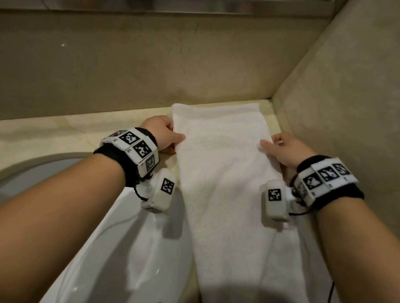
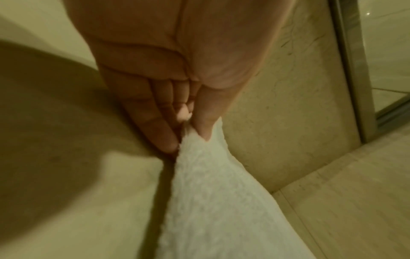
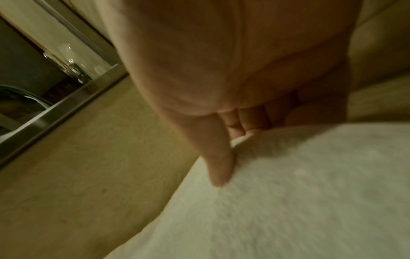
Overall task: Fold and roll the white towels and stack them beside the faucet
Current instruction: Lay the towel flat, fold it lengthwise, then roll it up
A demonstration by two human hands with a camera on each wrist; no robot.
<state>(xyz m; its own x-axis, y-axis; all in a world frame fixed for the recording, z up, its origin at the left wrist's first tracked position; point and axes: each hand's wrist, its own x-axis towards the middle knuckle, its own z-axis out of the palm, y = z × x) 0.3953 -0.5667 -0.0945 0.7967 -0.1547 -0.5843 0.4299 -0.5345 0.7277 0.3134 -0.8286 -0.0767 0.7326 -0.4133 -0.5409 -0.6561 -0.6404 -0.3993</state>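
Nearest the person, the white basin point(image 1: 110, 251) curves in from the lower left, its rim running under the left forearm, and the white towel point(image 1: 227, 187) hangs past the near edge of the beige counter point(image 1: 44, 134). The towel lies as one long folded strip running away from the person, its left edge just beside the basin rim and its right edge close to the side wall point(image 1: 347, 101), with only a narrow band of counter showing between them. To the left, beyond the basin, the counter runs wide and bare up to the back wall.

Midway along the strip, the left hand point(image 1: 164, 135) pinches the towel's left edge, thumb on top and fingers point(image 2: 155, 126) underneath. The right hand point(image 1: 285, 149) grips the opposite edge, thumb lying flat on the cloth and fingers point(image 3: 244, 122) curled under the fold.

Farther on, the towel's far end sits almost in the corner, close against the back wall point(image 1: 152, 67). Above it runs a metal ledge point(image 1: 156, 0).
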